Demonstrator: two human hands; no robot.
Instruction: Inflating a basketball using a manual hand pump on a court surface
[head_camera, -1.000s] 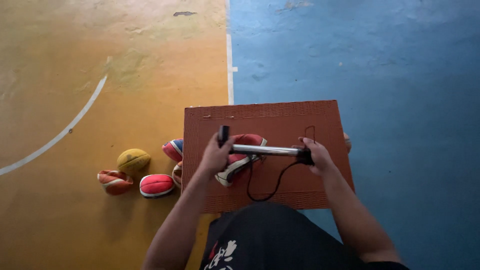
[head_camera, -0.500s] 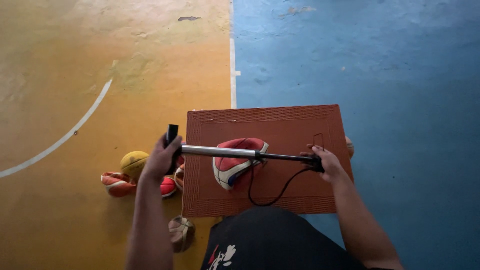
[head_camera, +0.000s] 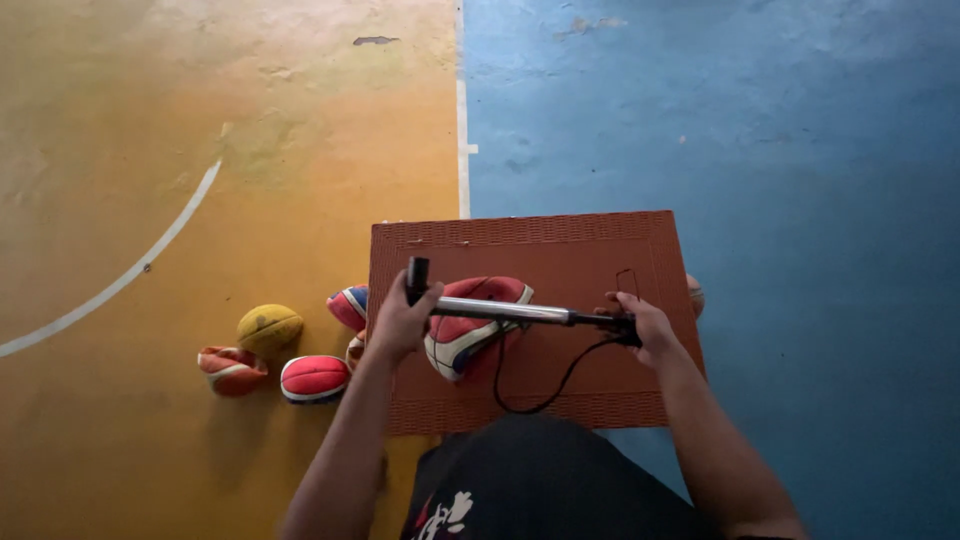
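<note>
Left hand (head_camera: 398, 325) fingers wrapped round black handle of hand pump (head_camera: 500, 310); right hand (head_camera: 645, 325) fingers closed on barrel end. Deflated red-white ball (head_camera: 470, 325) under pump, on brown mat (head_camera: 600, 250). Judgement: stroke straight along barrel, steady right grip, avoid kinking hose (head_camera: 540, 385).

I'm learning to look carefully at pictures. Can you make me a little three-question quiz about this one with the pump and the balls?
1. True or false: the left hand grips the black handle of the hand pump.
2. What lies under the pump on the brown mat? A) a flat red, white and blue ball B) a shoe C) a bottle
3. Which colour is the floor beside the right hand?

Key: 1 true; 2 A; 3 blue
</note>
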